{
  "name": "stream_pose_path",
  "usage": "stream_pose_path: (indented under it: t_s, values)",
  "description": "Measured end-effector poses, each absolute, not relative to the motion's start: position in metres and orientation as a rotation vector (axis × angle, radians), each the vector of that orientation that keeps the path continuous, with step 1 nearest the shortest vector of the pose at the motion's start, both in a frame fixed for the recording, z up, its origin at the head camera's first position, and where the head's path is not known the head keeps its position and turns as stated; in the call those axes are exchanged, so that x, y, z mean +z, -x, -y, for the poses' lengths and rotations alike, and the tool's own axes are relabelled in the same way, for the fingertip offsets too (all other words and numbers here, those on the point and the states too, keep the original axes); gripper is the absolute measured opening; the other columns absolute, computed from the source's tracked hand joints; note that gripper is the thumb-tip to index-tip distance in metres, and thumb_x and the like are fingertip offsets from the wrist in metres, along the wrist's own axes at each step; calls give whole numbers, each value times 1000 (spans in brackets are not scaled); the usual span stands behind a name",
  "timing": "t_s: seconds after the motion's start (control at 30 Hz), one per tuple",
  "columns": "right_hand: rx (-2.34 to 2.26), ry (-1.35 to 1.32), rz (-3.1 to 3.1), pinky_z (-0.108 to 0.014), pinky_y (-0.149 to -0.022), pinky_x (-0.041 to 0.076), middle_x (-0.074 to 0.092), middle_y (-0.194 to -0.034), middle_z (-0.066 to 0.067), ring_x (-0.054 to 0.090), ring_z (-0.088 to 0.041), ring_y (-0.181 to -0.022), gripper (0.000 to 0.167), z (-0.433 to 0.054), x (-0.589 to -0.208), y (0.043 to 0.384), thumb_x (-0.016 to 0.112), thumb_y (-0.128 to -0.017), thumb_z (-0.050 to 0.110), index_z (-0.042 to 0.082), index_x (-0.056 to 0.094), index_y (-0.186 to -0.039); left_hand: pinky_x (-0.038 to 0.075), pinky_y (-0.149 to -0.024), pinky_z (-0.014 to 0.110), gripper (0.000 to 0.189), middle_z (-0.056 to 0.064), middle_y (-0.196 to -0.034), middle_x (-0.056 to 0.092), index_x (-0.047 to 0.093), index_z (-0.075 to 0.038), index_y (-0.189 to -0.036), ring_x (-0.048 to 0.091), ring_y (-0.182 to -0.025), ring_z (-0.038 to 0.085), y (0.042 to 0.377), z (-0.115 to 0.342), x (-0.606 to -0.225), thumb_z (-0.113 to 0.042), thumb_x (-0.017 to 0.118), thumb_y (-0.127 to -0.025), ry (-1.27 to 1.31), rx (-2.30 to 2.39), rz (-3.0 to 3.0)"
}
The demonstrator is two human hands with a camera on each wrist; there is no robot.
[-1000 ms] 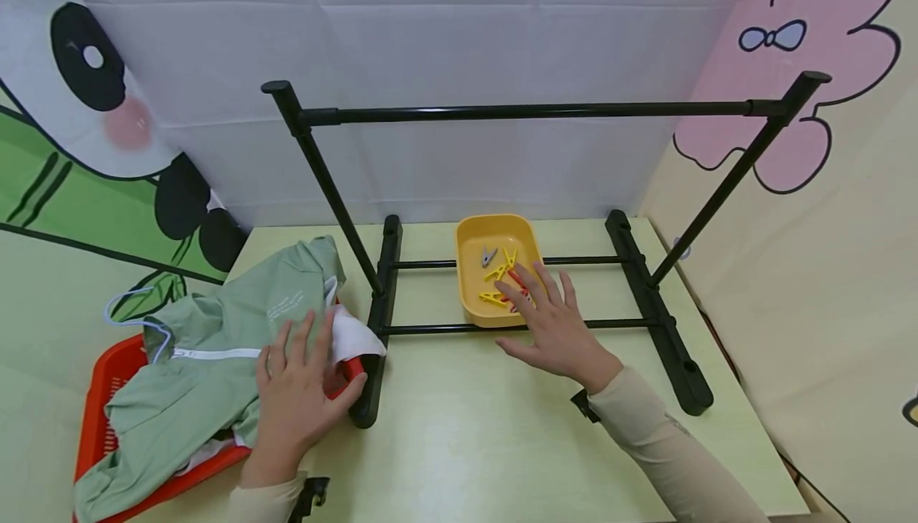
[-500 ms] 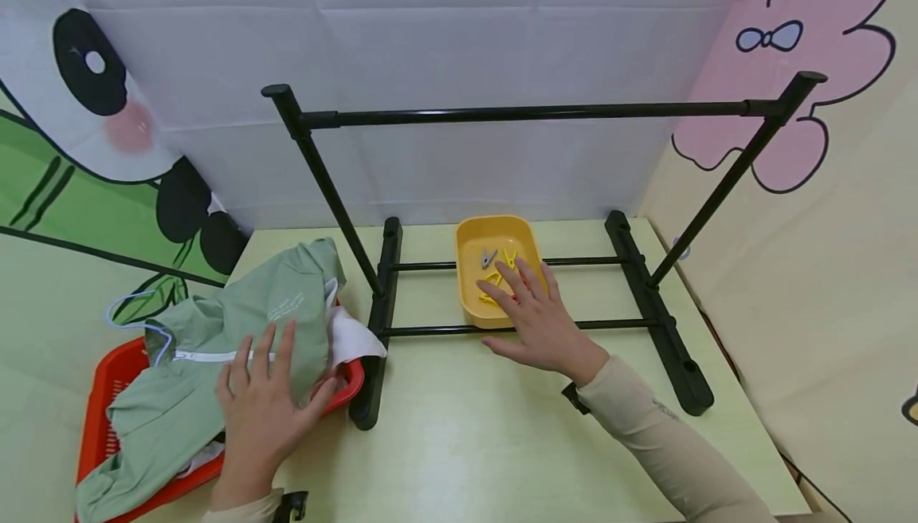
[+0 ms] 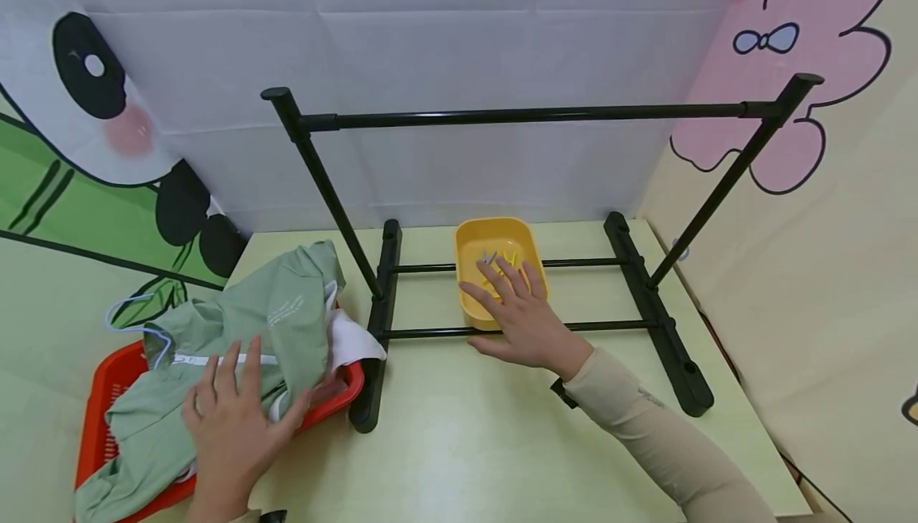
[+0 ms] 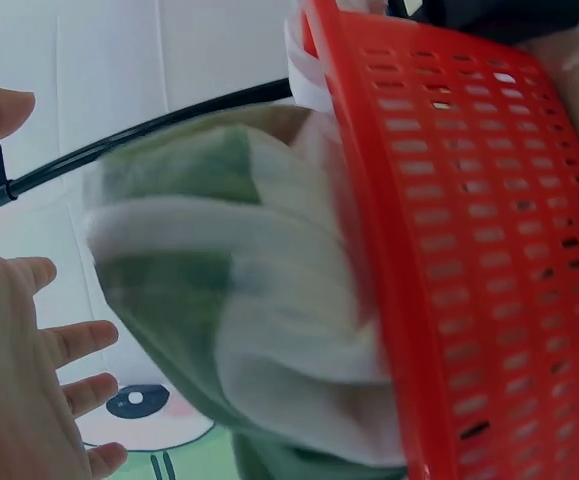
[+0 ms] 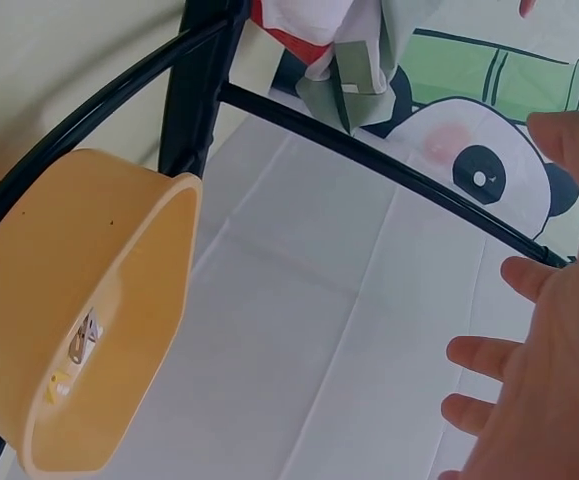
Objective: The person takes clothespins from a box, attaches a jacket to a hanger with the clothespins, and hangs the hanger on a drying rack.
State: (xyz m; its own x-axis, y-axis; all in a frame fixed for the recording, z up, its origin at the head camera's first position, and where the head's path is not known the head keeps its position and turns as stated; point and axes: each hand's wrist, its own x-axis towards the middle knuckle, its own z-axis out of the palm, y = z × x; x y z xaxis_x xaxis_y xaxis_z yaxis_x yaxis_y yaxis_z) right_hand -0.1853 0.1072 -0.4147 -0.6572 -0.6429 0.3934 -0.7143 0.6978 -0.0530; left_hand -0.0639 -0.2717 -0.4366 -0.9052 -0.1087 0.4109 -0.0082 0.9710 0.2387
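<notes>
My left hand [image 3: 233,427] hovers over the near side of a red plastic basket [image 3: 107,379], fingers spread, holding nothing. A green zip garment [image 3: 301,308] lies heaped in and over that basket, with a blue hanger [image 3: 132,322] poking out at its left. White cloth [image 3: 353,341] hangs over the basket's right rim. My right hand [image 3: 523,324] is above the front of a yellow tray [image 3: 495,230], fingers spread and holding nothing. Small clothespins lie in the tray, partly hidden by the hand; a grey clothespin [image 5: 84,338] shows in the right wrist view.
A black metal rack stands on the pale table [image 3: 459,443], its top bar [image 3: 531,117] high behind the tray. The rack's right foot [image 3: 660,324] lies near the table's right side. The tray sits across the rack's lower bars. A printed cloth covers the wall behind.
My left hand has moved left and toward me, over the garment and basket. My right hand has shifted slightly left over the tray. Both hands stay spread; the basket and tray remain in place.
</notes>
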Motion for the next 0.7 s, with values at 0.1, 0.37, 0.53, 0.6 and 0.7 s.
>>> stream_pose_path:
  t_s: [0.1, 0.37, 0.53, 0.6, 0.7]
  values:
    - [276, -1078, 2566, -62, -114, 7, 30, -157, -16, 16, -38, -149, 75, -104, -415, 187, 68, -86, 52, 20, 43, -149, 15, -100, 74, 97, 31, -147, 30, 25, -7, -155, 22, -134, 53, 61, 277, -438, -52, 66, -79, -137, -322, 2722]
    - [188, -1113, 2513, -62, -113, 13, 32, -157, -16, 22, -39, -146, 70, -98, -414, 193, 62, -90, 54, 20, 44, -148, 14, -100, 75, 105, 35, -149, 23, 18, -5, -156, 18, -136, 54, 56, 292, -440, -51, 69, -77, -278, -333, 2777]
    - [172, -1126, 2537, -59, -115, 10, 32, -157, -16, 24, -39, -145, 70, -94, -413, 197, 60, -91, 54, 21, 43, -150, 13, -99, 76, 106, 36, -151, 19, 16, -4, -157, 15, -136, 55, 53, 301, -442, -55, 67, -79, -335, -350, 2800]
    - [162, -1140, 2532, -59, -115, 11, 33, -156, -16, 24, -39, -145, 69, -91, -412, 200, 60, -92, 54, 20, 43, -150, 11, -99, 77, 106, 36, -151, 17, 14, -3, -157, 13, -137, 55, 52, 305, -442, -54, 67, -80, -356, -357, 2807]
    - [150, -1162, 2527, -59, -115, 12, 33, -156, -16, 24, -38, -145, 69, -85, -411, 202, 60, -92, 55, 21, 43, -150, 10, -99, 78, 108, 37, -150, 14, 11, -2, -157, 11, -137, 56, 50, 312, -442, -56, 66, -81, -401, -355, 2823]
